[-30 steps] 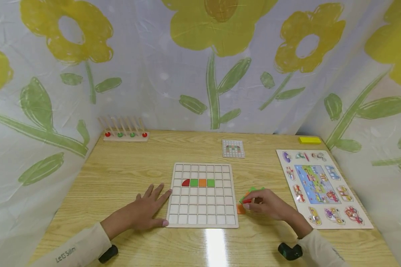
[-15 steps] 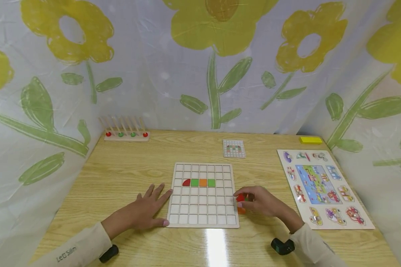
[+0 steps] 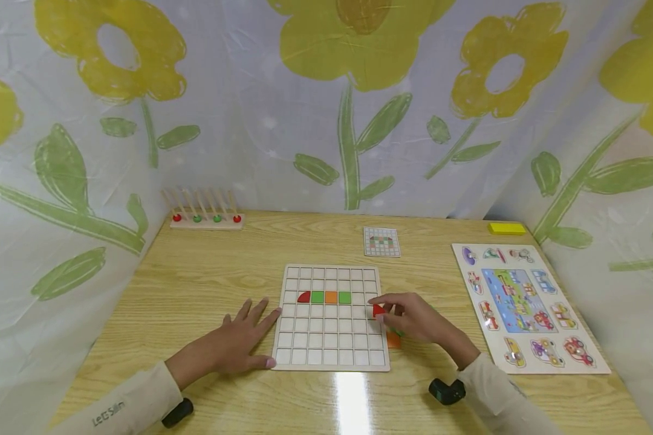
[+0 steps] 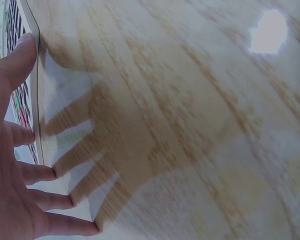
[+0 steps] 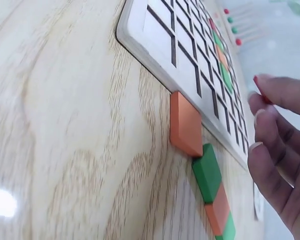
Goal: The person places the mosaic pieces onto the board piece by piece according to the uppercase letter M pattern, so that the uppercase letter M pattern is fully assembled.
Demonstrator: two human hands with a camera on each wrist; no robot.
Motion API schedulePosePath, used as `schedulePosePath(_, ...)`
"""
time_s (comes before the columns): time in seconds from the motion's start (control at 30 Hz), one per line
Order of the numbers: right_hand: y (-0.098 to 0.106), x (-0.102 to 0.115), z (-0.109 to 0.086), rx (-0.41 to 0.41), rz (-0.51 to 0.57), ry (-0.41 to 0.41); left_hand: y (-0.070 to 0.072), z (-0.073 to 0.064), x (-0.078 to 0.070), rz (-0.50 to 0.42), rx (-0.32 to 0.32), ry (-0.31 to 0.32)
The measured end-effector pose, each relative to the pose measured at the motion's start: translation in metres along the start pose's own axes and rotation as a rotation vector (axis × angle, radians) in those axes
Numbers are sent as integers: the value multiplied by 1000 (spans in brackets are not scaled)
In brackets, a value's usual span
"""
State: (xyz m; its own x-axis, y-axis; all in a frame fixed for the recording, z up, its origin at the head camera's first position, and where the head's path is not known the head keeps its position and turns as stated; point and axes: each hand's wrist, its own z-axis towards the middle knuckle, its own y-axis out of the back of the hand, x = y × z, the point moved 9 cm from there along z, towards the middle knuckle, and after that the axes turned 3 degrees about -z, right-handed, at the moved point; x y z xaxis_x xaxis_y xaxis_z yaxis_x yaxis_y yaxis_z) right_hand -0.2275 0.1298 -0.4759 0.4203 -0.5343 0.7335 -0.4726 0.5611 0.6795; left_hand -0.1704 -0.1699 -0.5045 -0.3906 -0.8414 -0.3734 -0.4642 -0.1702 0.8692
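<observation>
In the head view a white grid board [image 3: 331, 350] lies on the table with a row of tiles in it: a red quarter-round tile [image 3: 304, 297], a green tile [image 3: 317, 297], an orange tile [image 3: 331, 297] and another green tile [image 3: 345, 298]. My right hand [image 3: 416, 317] pinches a red tile [image 3: 378, 310] between thumb and fingertips over the board's right edge. Spread flat, my left hand [image 3: 234, 344] touches the board's left edge with thumb and fingers. Beside the board's right edge lie loose tiles, an orange tile [image 5: 186, 125] and a green tile [image 5: 207, 172] among them.
A pattern card [image 3: 381, 242] lies behind the board. At the right is a picture puzzle board [image 3: 528, 308], with a yellow block [image 3: 506, 229] beyond it. A peg stand [image 3: 207, 222] with beads is at the back left.
My right hand has lifted the red tile from beside the loose tiles and carried it left, over the board's right edge. My left hand has stayed in place.
</observation>
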Motion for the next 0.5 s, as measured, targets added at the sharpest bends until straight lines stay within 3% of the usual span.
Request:
schedulePosePath(0.3, -2, -1, 10, -30, 30, -72, -1, 1, 0, 7, -1, 2)
schedulePosePath(0.5, -3, -4, 18, -67, -14, -84, 0, 0, -1, -13, -16, -18)
